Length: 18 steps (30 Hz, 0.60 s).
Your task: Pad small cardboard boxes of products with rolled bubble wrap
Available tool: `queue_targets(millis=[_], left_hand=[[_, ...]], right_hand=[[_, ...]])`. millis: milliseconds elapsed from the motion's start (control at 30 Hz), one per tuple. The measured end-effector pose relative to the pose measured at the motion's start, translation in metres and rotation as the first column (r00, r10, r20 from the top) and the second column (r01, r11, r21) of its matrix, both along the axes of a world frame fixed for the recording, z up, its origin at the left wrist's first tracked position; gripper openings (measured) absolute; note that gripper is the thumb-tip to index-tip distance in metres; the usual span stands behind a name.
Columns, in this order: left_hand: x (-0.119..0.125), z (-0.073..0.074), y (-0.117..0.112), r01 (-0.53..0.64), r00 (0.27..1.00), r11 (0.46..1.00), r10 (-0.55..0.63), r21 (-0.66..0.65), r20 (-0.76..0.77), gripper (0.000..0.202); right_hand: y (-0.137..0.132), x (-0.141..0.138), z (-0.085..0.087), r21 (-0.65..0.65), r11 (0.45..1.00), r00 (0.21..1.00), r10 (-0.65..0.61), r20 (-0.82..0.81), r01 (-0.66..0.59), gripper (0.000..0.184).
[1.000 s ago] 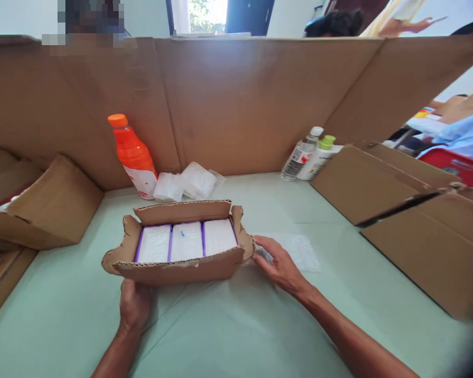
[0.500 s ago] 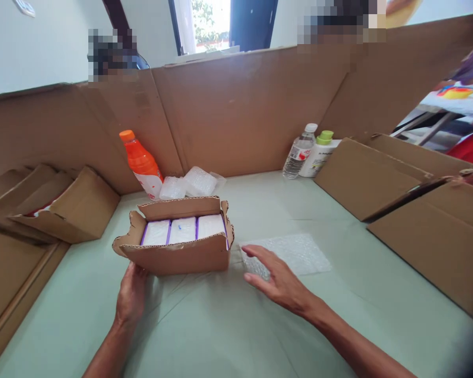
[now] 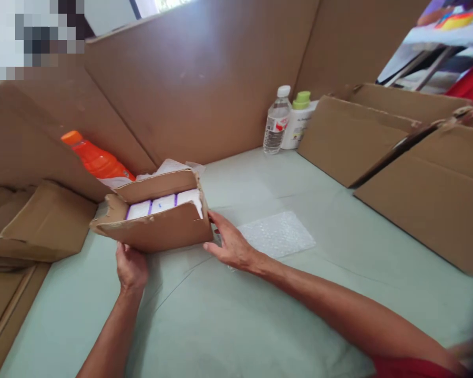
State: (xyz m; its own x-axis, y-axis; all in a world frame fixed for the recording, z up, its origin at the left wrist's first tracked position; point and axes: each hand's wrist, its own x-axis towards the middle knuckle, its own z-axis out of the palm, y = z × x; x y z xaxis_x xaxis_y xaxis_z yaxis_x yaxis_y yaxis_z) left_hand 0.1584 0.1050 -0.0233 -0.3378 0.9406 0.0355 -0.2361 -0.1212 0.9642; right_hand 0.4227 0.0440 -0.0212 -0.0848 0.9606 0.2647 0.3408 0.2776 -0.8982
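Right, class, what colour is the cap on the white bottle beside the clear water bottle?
The cap is light green; head view.

Packing station — cardboard boxes [image 3: 378, 136], bubble wrap [image 3: 276, 234].

Pale green counter [image 3: 268, 320] fenced along its far edge and left side by a tall brown cardboard screen [image 3: 205, 84]; above that, white wall [image 3: 102, 18], daylit window [image 3: 163, 4].
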Motion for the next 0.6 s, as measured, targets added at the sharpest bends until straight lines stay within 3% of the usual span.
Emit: queue_targets(millis=[133,300,467,600], left_hand=[[-0.008,-0.015,-0.002,-0.091,0.994,0.994,0.095,0.066,-0.051,0.042],[-0.004,-0.03,-0.011,-0.197,0.98,0.97,0.195,0.144,0.032,0.043],[-0.005,-0.033,-0.005,-0.204,0.978,0.97,0.197,0.133,0.064,0.051],[-0.007,-0.032,-0.003,-0.157,0.987,0.978,0.151,0.139,0.052,0.057]], right_hand=[[0.007,-0.011,-0.014,-0.017,0.998,0.998,0.061,-0.026,-0.061,0.083],[0.012,-0.002,-0.014,-0.079,0.987,0.99,0.138,-0.039,-0.141,0.081],[-0.007,0.032,0.0,-0.129,0.99,0.948,0.096,0.303,-0.059,0.057],[-0.045,0.05,0.0,-0.033,0.999,0.788,0.044,0.614,-0.03,0.057]])
